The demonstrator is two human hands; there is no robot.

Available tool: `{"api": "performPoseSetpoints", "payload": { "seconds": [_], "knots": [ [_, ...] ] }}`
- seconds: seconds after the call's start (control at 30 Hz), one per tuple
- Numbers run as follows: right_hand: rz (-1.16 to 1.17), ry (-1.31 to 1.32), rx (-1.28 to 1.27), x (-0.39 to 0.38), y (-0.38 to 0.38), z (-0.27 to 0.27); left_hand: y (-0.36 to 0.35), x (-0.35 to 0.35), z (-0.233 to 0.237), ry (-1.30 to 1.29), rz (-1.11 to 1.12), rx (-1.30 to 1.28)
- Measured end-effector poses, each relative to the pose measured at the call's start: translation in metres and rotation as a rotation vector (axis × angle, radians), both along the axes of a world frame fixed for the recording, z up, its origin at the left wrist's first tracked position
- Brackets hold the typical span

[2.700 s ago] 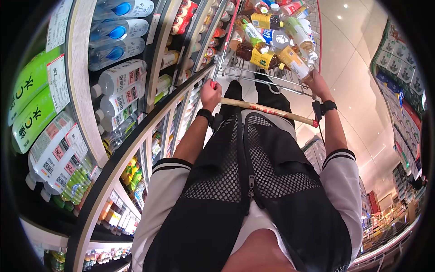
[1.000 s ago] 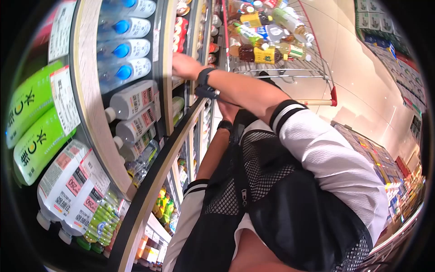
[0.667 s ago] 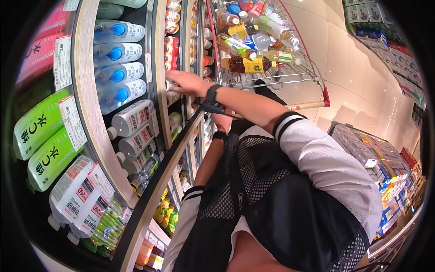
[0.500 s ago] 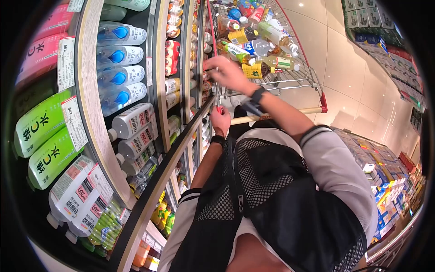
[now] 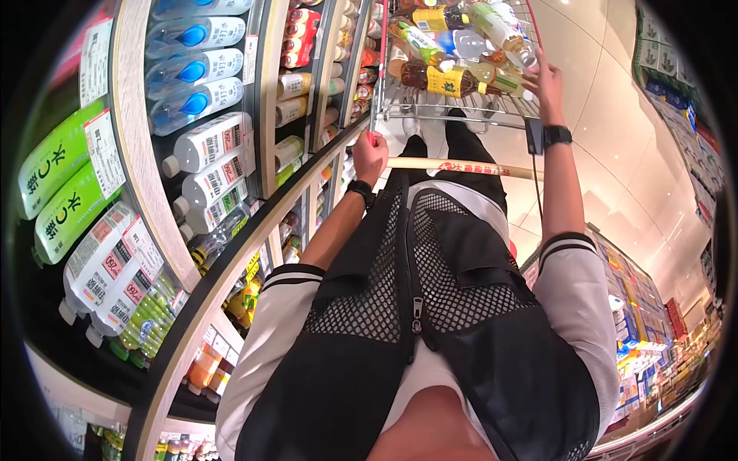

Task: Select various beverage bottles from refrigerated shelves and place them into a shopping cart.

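A wire shopping cart (image 5: pixel 463 119) with a pale handle bar (image 5: pixel 461 167) stands in front of me. My left hand (image 5: pixel 370 157) is closed at the left corner of the cart, by the end of the bar. My right hand (image 5: pixel 546 91) grips the cart's right side rim, its fingers bent inward close to the bottles. In the basket lie a dark tea bottle with a yellow label (image 5: pixel 442 79), a bottle with a green and white label (image 5: pixel 419 42), a clear bottle (image 5: pixel 465 44) and a large pale bottle (image 5: pixel 500 31), among several others.
Along the left runs a drink shelf (image 5: pixel 192 307) holding blue-drop water bottles (image 5: pixel 196 67), green bottles (image 5: pixel 77 184) and white-labelled bottles (image 5: pixel 115 269). Its front edge is close to my left arm. Stacked boxes (image 5: pixel 626 300) stand to the right, beyond a tiled floor (image 5: pixel 600 100).
My right hand has moved from the shelf side across to the cart's right rim. My left hand stays at the cart's left corner. The view has shifted, so the basket sits higher in it.
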State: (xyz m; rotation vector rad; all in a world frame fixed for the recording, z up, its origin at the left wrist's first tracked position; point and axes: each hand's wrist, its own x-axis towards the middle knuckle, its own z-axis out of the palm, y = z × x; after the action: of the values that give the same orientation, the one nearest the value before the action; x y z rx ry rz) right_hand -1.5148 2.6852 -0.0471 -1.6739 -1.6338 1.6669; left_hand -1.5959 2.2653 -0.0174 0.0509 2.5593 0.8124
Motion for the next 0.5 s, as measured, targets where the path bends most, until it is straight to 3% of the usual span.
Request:
{"api": "performPoseSetpoints", "payload": {
  "seconds": [0.07,0.1,0.17,0.27,0.43,0.5],
  "knots": [
    [0.035,0.034,-0.427,-0.018,-0.002,0.011,-0.005,0.001,-0.008,0.057,-0.040,-0.026],
    [0.025,0.041,-0.423,-0.024,0.001,0.003,-0.003,0.000,-0.007,0.045,-0.035,-0.042],
    [-0.158,0.486,-0.774,-0.037,0.007,-0.032,-0.004,0.001,-0.010,0.062,-0.037,-0.058],
    [-0.267,0.424,-0.716,-0.052,0.010,-0.057,-0.001,0.001,-0.009,0.032,-0.039,-0.131],
    [-0.260,0.404,-0.569,-0.047,-0.003,-0.034,-0.002,0.007,-0.011,0.082,0.012,-0.138],
    [-0.180,0.317,-0.357,-0.043,-0.018,-0.012,-0.003,0.008,-0.015,0.102,0.009,-0.149]
  ]
}}
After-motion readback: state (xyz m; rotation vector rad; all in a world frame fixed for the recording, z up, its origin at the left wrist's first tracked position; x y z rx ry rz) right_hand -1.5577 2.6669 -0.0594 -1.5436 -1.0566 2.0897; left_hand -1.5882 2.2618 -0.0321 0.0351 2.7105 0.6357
